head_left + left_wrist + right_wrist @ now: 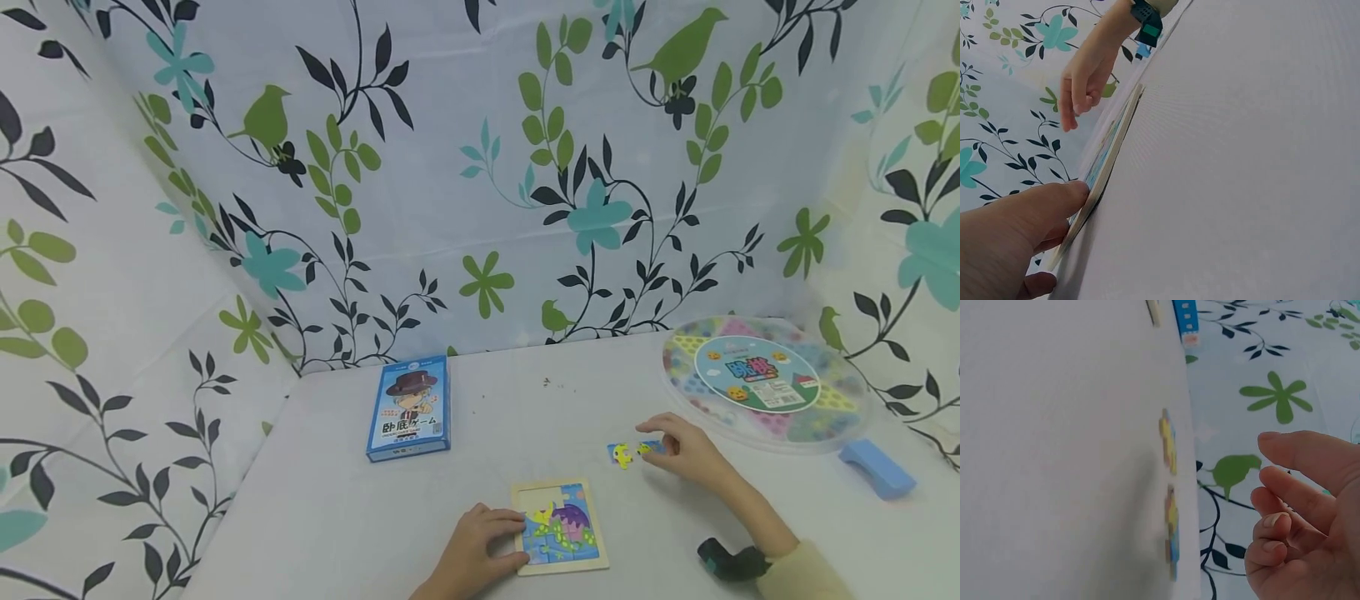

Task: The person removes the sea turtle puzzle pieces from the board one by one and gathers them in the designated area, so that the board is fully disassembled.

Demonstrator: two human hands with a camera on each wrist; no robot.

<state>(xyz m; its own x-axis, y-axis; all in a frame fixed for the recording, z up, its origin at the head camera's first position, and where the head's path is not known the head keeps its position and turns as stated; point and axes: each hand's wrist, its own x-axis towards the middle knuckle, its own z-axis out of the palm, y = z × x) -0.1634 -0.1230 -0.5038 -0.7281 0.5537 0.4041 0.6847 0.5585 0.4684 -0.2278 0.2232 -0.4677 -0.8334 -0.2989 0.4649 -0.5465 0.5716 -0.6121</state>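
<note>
A small wooden jigsaw puzzle (pixel 562 533) lies in its pale frame near the front of the table. It shows a purple and green cartoon picture, with a bare wood patch at its upper left. My left hand (pixel 480 546) rests at the left edge of the frame, thumb and fingertips touching it; in the left wrist view a fingertip lies on the rim. My right hand (pixel 686 450) hovers over two loose blue-and-yellow puzzle pieces (pixel 621 454), thumb and forefinger apart. The right wrist view shows nothing between those fingers, with both pieces on the tabletop.
A blue card game box (pixel 409 408) lies at the back left. At the back right is a round, clear-edged board game case (pixel 757 375), with a blue block (pixel 877 468) in front of it. A patterned cloth (pixel 480 167) hangs behind the white table.
</note>
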